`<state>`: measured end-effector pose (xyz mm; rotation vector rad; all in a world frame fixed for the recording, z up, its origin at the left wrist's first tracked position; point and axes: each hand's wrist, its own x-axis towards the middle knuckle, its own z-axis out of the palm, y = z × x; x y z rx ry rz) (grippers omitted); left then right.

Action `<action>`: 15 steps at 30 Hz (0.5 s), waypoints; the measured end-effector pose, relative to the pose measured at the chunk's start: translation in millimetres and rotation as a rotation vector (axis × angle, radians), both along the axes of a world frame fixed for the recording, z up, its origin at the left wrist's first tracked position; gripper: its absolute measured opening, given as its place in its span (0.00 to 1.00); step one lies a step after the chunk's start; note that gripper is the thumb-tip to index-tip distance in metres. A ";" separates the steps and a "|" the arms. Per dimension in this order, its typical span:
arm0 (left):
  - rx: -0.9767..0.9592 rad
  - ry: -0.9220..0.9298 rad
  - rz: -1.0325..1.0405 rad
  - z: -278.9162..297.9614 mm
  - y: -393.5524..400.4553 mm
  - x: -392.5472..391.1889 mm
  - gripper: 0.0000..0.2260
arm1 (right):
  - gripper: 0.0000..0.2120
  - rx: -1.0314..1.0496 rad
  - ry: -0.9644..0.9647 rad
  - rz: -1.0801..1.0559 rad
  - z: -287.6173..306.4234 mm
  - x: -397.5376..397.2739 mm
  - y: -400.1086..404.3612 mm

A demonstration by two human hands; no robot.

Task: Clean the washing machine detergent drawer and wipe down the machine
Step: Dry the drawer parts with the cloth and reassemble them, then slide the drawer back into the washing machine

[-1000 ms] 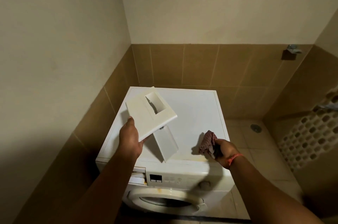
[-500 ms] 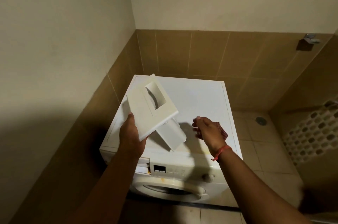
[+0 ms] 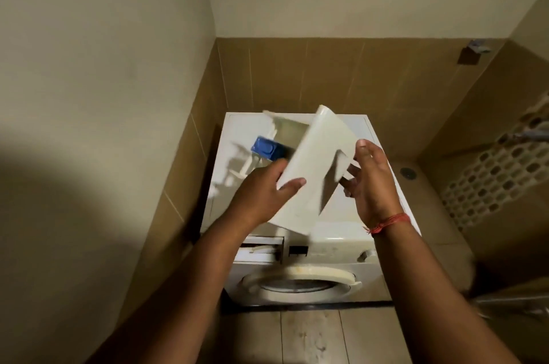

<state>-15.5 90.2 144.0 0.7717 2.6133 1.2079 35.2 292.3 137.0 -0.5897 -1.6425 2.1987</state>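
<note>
The drawer [image 3: 312,164] is out of the washer [image 3: 341,248] and held in the air above its top, front panel toward the camera and body tilted away, likely turned so its compartments can be inspected or reached for cleaning. A blue insert [image 3: 264,148] sits in one compartment; what else the compartments hold cannot be made out through the blur. The left hand [image 3: 261,194] grips the panel's lower left edge, thumb across the front. The right hand [image 3: 371,185] steadies the right edge, thumb on its corner, fingers curled behind. Below, the drawer slot [image 3: 261,249] stands open.
</note>
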 end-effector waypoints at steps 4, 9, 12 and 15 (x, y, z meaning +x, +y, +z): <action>-0.281 0.454 -0.176 -1.0 -2.0 31.8 0.14 | 0.32 -0.075 -0.110 -0.053 -8.9 38.7 3.7; -0.399 0.542 -0.219 -7.4 -5.8 69.5 0.14 | 0.33 -0.065 -0.189 -0.018 -17.0 85.6 5.4; -0.452 0.596 -0.212 -9.5 -9.6 93.7 0.12 | 0.33 0.090 -0.236 0.111 -18.9 114.6 0.7; -0.441 0.654 -0.204 -11.5 -13.9 124.6 0.11 | 0.20 0.195 -0.201 0.217 -20.6 144.3 -4.1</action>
